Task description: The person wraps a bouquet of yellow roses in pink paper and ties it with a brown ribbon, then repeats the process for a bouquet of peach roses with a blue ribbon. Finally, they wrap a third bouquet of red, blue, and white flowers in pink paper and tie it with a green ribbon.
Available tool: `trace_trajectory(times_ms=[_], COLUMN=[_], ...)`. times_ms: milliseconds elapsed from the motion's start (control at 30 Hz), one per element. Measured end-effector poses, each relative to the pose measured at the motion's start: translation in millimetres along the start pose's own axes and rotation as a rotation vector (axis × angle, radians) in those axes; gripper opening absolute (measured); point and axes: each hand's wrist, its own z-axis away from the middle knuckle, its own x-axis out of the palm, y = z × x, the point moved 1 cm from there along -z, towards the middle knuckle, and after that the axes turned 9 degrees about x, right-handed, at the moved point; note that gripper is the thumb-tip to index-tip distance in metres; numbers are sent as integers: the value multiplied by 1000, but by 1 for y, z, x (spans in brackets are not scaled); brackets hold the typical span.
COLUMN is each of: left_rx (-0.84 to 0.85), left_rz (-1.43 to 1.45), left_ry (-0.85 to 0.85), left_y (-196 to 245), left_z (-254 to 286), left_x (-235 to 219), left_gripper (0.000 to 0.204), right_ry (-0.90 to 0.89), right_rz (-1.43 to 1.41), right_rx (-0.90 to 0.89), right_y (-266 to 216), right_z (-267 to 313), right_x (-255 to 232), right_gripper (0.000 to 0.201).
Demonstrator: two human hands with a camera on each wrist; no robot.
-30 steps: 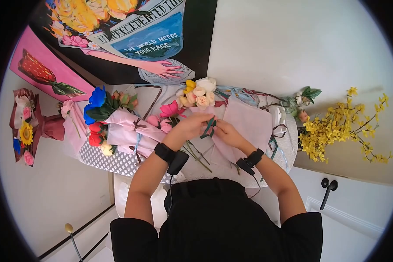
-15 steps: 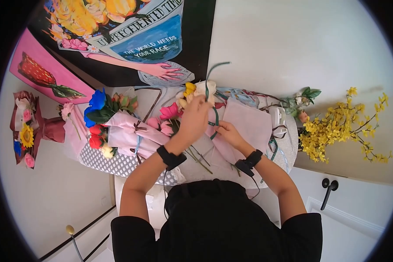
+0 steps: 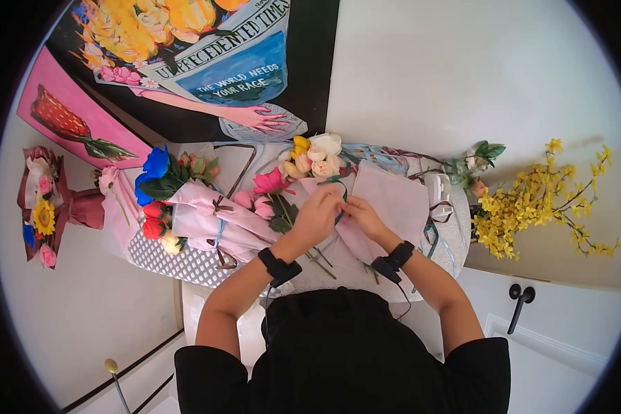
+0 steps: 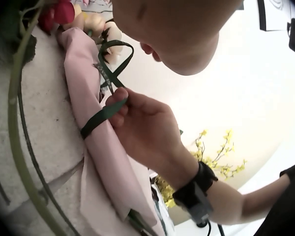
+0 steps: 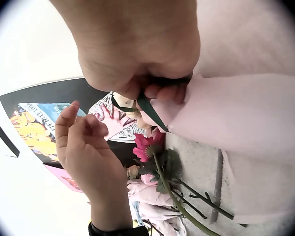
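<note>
A green ribbon point(image 4: 104, 118) passes round a pink paper-wrapped bouquet point(image 4: 96, 125) with cream, peach and yellow blooms point(image 3: 317, 160) at its top. My right hand point(image 3: 364, 219) pinches the ribbon against the wrap; in the left wrist view a twisted loop stands up from its fingertips. Close beside it is my left hand point(image 3: 317, 215). In the right wrist view its fingers are loosely bent, with no ribbon visible between them. Left of the bouquet lie loose stems with a magenta flower point(image 5: 148, 145).
Another pink-wrapped bouquet point(image 3: 217, 217) with blue and red blooms lies at the left. A pink paper sheet point(image 3: 397, 196) and a white plastic object point(image 3: 437, 195) are to the right. Yellow branches point(image 3: 531, 207) stand beyond the table's right end. Paintings point(image 3: 255, 76) lean behind.
My left hand rose toward the blooms, drawing a ribbon end upward, then came back down beside my right hand. My right hand has stayed at the wrap, pinching the ribbon.
</note>
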Motion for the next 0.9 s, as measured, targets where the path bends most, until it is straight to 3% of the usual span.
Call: trace_trajectory(times_ms=[33, 67, 133, 267, 333, 367, 433, 567, 633, 767, 833, 900], left_rx=[-18, -17, -289, -196, -107, -105, -296, -337, -128, -35, 145, 198], left_rz=[34, 31, 31, -27, 9, 9, 73, 62, -118, -292, -429, -499], left_ry=[-187, -187, -252, -227, -63, -64, -51, -171, -151, -180, -270, -300], left_y=[1, 1, -5, -16, -21, -24, -23, -14, -13, -6, -8, -6], left_z=[3, 6, 12, 22, 26, 30, 38, 41, 40, 35, 35, 37], left_x=[4, 7, 18, 28, 32, 34, 35, 30, 29, 28, 27, 26], left_gripper=[22, 22, 25, 28, 25, 25, 25, 24, 27, 26, 30, 30], right_ry=[4, 8, -7, -7, 41, 89, 133, 268, 323, 416, 418, 415], right_rz=[-15, -29, 14, 49, 35, 22, 31, 119, 218, 356, 350, 343], right_rx=[-5, -12, -35, -102, -125, -147, -153, -263, -257, -246, -228, -210], right_y=[-1, -1, -1, -1, -2, -4, -1, 8, 8, 4, -2, -5], right_z=[0, 0, 1, 1, 1, 1, -1, -9, -10, -12, -8, -6], right_x=[2, 4, 4, 5, 8, 9, 10, 12, 10, 8, 8, 10], right_gripper=[15, 15, 15, 17, 16, 15, 14, 16, 19, 21, 21, 22])
